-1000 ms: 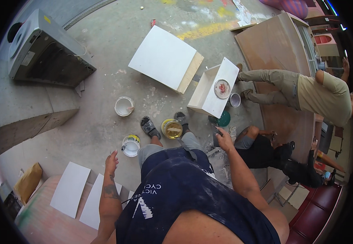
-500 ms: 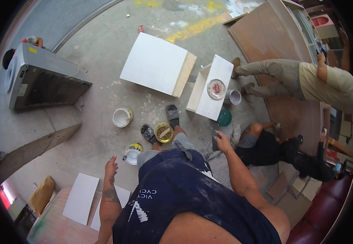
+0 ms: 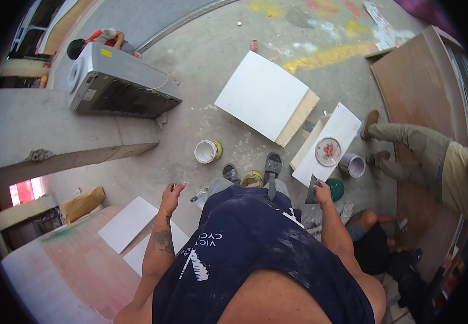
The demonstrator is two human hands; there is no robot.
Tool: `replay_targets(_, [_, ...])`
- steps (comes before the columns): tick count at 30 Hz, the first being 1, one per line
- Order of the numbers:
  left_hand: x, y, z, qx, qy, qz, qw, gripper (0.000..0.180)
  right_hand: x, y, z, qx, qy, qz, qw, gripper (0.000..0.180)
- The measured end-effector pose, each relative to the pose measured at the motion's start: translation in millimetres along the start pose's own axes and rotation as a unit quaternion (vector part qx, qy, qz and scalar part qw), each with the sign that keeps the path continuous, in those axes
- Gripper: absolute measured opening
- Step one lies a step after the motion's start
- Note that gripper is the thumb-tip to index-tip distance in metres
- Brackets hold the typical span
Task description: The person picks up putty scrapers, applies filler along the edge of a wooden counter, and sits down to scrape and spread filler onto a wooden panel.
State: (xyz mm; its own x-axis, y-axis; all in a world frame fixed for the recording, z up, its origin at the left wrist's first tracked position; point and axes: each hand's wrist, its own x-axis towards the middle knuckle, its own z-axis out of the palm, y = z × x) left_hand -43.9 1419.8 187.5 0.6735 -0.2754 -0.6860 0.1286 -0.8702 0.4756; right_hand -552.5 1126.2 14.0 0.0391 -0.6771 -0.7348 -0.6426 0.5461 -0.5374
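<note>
My right hand point(image 3: 323, 193) grips a dark, flat-bladed putty knife point(image 3: 311, 191), its blade close to the near end of a narrow white wooden box point(image 3: 344, 124). A round plate point(image 3: 322, 157) with pinkish-red lumps rests on that box. Beside it stand a bucket of pale contents point(image 3: 354, 166) and a round green lid point(image 3: 336, 190). My left hand point(image 3: 171, 198) hangs in the air with fingers apart; I see nothing held in it. Nearest to it is a bucket point(image 3: 200, 196), partly hidden by my body. A white bucket point(image 3: 207, 152) stands farther forward.
A larger white-topped box point(image 3: 261, 92) lies ahead. Between my feet is a yellow tin point(image 3: 252, 179). White panels point(image 3: 128, 224) lie at left, near a concrete ledge point(image 3: 56, 135) and a grey appliance point(image 3: 126, 86). One person point(image 3: 422, 140) stands at right; another point(image 3: 371, 237) is low down.
The view has swung left, so the scene sits farther right. My right hand has brought the putty knife closer to the narrow white box. My left hand has risen a little.
</note>
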Motion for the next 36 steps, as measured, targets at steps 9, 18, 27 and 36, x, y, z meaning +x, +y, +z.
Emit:
replay_targets(9, [-30,-34,4,-0.036,0.026,-0.093,0.995,0.093,74,-67,4,-0.026,-0.044,-0.071,0.996,0.046])
replay_targets(18, [4,-97,-16,-0.046,-0.063,-0.282,0.956,0.079,41,-128,32,-0.014,-0.042,-0.047,0.998,0.044])
replay_targets(27, [222,-74,-81,-0.093,-0.093,-0.064,0.989,0.048,-67,-171,83,-0.228,-0.002,-0.010,0.974,0.042])
replay_targets(36, [301,26,-102,-0.099,-0.123,-0.058,0.986,0.064,-88,-330,165,-0.199,-0.036,-0.048,0.978,0.041])
